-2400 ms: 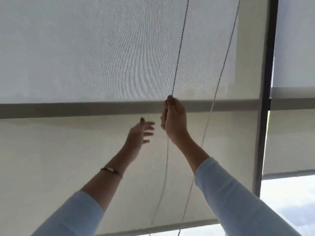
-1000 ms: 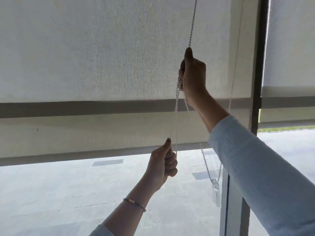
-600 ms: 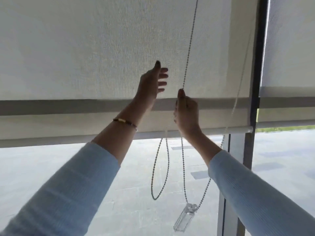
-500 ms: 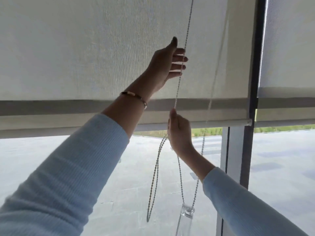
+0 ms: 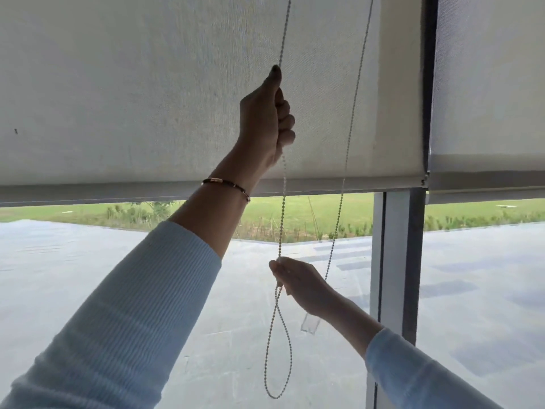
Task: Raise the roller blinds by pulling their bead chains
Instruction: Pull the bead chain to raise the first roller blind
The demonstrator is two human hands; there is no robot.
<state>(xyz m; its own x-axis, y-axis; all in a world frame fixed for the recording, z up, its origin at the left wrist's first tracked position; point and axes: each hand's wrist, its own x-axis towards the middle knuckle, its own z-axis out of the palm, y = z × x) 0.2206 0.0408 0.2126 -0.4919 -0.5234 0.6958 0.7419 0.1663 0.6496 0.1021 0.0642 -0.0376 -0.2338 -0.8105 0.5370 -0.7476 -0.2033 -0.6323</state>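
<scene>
Both fists tight on the chain point(image 5: 282, 208), left hand point(image 5: 265, 119) above right hand point(image 5: 298, 283): could slip through fingers point(image 5: 286, 124) or jam if yanked sideways.

A: Main blind point(image 5: 147, 84), pale woven fabric, hangs flat across the window, its grey bottom bar point(image 5: 118, 191) level, sitting partway up the glass.

B: And the chain point(image 5: 282, 208)?

A: Silver beads, front strand running straight down from the top edge, taut. Lower down it falls slack and curls into a hanging loop.

B: The back strand?

A: Thinner-looking, slanting down just to the right of the front one, toward a clear plastic weight point(image 5: 310, 323), half hidden.

B: Second blind point(image 5: 486, 84)?

A: Right of the dark frame, same fabric, its bar at almost the same level.
</scene>
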